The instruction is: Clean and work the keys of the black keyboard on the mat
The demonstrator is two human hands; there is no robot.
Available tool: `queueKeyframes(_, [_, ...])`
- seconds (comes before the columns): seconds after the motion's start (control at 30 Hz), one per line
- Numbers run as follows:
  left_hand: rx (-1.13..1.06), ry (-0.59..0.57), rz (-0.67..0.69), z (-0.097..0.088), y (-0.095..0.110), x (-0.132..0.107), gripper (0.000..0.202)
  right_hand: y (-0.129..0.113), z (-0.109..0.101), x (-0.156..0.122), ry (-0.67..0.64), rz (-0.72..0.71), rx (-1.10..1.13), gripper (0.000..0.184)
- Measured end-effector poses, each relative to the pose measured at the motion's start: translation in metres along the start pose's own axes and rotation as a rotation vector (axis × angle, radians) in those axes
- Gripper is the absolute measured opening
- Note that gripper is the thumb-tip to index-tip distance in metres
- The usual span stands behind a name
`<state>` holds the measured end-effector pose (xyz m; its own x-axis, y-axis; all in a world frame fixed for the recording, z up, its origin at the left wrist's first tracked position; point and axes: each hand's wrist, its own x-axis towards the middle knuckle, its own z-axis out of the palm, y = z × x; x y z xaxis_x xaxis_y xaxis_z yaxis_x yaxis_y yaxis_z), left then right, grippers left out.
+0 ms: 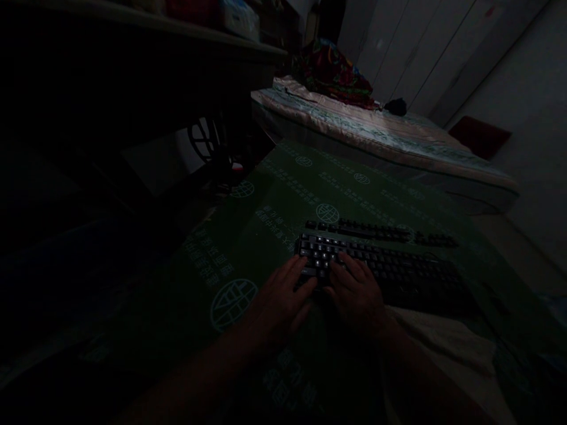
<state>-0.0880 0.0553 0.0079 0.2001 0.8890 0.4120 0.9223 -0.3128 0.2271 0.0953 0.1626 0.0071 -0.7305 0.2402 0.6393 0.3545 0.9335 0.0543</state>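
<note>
Note black keyboard [419, 274] lying flat on green printed counter [283, 195], slightly aslant, with row of dark keys [374, 232], apparently loose, just beyond its far edge. Pale cloth [447, 336] just beside near edge. Left hand [283, 292] at left end, with fingertips on or just over the outermost keys; right hand [357, 289] beside it, with fingers bent over keys farther in. Too dim to tell resting from pinching in either of the hands. Judged by look: stiff body, rather light for its length, probably smooth plastic, prone to slide under a sideways push. Best held by both short ends, or by the rim, clear of the keytops. Loose keys likely very light, hard, easily scattered; pick up singly, by opposite side walls, with gentle fingertip pressure.
</note>
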Motion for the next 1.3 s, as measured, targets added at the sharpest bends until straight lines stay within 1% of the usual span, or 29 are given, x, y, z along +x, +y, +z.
queueKeyframes(0.1, [-0.016,-0.006,-0.006,0.0,-0.001,0.001,0.035,-0.002,0.0,0.0,-0.006,0.005,-0.016,0.017])
queueKeyframes(0.3, [-0.006,0.007,0.0,0.001,-0.001,0.0,0.035,-0.003,0.001,-0.003,0.057,0.053,-0.029,0.019])
queueKeyframes(0.47, [-0.009,0.01,-0.006,0.0,0.0,0.001,0.038,-0.004,0.0,-0.002,0.025,0.057,-0.003,0.019])
queueKeyframes(0.63, [0.006,0.005,0.017,0.0,-0.001,0.001,0.038,-0.004,-0.001,-0.001,0.071,0.065,0.015,0.013])
queueKeyframes(0.93, [0.011,0.026,0.028,0.003,-0.005,-0.001,0.036,-0.003,0.0,0.0,0.062,0.117,0.022,0.012])
queueKeyframes(1.03, [0.03,0.025,0.041,0.003,-0.005,0.0,0.036,0.003,0.0,0.001,0.147,0.18,0.054,0.014])
queueKeyframes(1.17, [0.041,0.037,0.05,0.002,-0.006,0.001,0.037,0.02,-0.001,-0.001,0.282,0.308,0.112,0.018])
queueKeyframes(1.3, [0.045,0.046,0.061,0.002,-0.008,0.002,0.037,0.032,0.002,-0.004,0.346,0.374,0.125,0.017])
